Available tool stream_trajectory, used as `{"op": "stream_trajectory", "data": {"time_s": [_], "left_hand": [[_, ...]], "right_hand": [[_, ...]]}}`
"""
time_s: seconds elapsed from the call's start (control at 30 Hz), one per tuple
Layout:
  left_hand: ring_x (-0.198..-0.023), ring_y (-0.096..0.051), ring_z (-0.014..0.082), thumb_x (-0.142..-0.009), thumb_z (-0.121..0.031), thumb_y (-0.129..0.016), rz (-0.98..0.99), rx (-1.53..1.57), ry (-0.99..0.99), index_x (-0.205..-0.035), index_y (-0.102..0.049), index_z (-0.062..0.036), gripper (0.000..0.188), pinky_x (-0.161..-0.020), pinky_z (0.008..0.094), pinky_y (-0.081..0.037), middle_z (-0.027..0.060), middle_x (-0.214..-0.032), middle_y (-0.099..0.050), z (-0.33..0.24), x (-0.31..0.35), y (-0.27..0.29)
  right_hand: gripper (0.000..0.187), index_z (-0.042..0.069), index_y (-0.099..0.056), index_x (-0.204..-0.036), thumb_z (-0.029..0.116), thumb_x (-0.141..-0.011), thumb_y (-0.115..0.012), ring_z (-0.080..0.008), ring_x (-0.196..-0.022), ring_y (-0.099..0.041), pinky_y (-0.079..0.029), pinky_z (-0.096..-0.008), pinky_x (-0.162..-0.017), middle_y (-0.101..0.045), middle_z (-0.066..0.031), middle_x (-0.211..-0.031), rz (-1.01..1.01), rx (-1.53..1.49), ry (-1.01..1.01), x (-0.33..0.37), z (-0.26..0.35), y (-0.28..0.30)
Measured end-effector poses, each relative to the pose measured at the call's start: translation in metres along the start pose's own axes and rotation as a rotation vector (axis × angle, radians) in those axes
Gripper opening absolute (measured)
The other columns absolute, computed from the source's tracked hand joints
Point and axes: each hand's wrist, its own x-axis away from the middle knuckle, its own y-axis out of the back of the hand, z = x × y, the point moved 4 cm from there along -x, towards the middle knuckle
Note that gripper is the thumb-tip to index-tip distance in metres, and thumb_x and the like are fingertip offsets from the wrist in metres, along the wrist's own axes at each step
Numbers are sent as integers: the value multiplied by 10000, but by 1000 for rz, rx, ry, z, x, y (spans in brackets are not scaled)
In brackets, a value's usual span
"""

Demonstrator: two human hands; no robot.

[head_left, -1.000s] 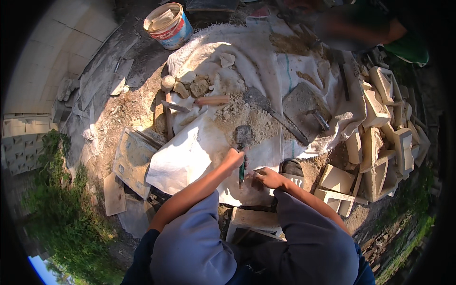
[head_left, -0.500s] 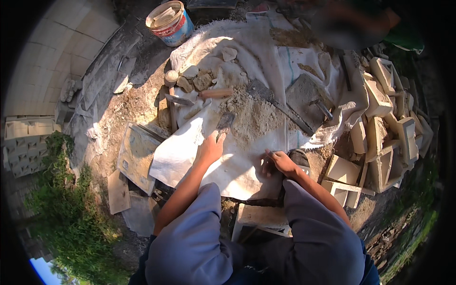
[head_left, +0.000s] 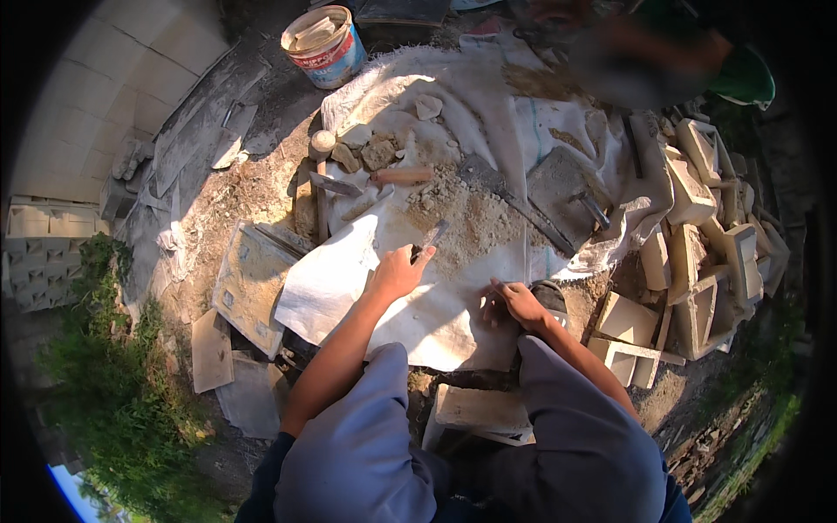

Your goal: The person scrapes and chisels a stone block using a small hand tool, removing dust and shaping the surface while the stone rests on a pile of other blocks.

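My left hand point(head_left: 399, 274) is closed round a small flat-bladed scraper point(head_left: 432, 232), its grey blade tilted up beside a heap of pale crumbly powder point(head_left: 466, 218). Its handle is hidden in my fist. To the right, my right hand point(head_left: 521, 307) hangs loosely over the white woven sheet point(head_left: 445, 336), next to my shoe point(head_left: 549, 298). Its fingers look apart and partly shaded, with nothing visible in them. Left of the heap lie a wooden-handled tool point(head_left: 403, 175), a hammer-like tool with a pale round head point(head_left: 323, 143), and several stones point(head_left: 378, 155).
Right of the heap lie a long dark metal bar point(head_left: 536, 218) and a grey slab with a hammer point(head_left: 593, 209). Hollow pale blocks point(head_left: 697, 192) are piled at right. A bucket point(head_left: 327, 52) stands at the back; another person's blurred arm point(head_left: 671, 48) shows at upper right.
My left hand has moved slightly right and turned, so the scraper's blade now shows narrow instead of broad. My right hand has hardly moved. The view has shifted slightly.
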Motion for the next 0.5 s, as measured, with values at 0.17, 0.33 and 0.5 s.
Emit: {"op": "stream_trajectory", "data": {"time_s": [0.17,0.33,0.5], "left_hand": [[-902,-704,535,-1039,-615,-509,-102,-53,-34,-931,-710,64,717,-780,584,-545,354,-897,-706,9,-2,-9],[-806,-717,510,-1046,-594,-510,-224,-203,-53,-990,-711,49,676,-771,567,-574,306,-820,-720,21,-11,-22],[-833,-730,500,-1057,-564,-510,-273,-151,-41,-1022,-706,30,627,-787,564,-583,302,-813,-720,20,1,-17]], "right_hand": [[597,-69,-706,-1124,474,-1130,-460,-225,-567,-676,-548,-339,-585,-736,-173,-773,-27,-39,0,4,9,-3],[602,-73,-703,-1139,479,-1127,-467,-223,-567,-675,-547,-340,-582,-738,-173,-776,-25,-74,-27,-1,4,1],[605,-75,-696,-1123,487,-1123,-474,-227,-564,-674,-546,-346,-581,-740,-180,-782,-15,-82,22,-1,1,1]]}}
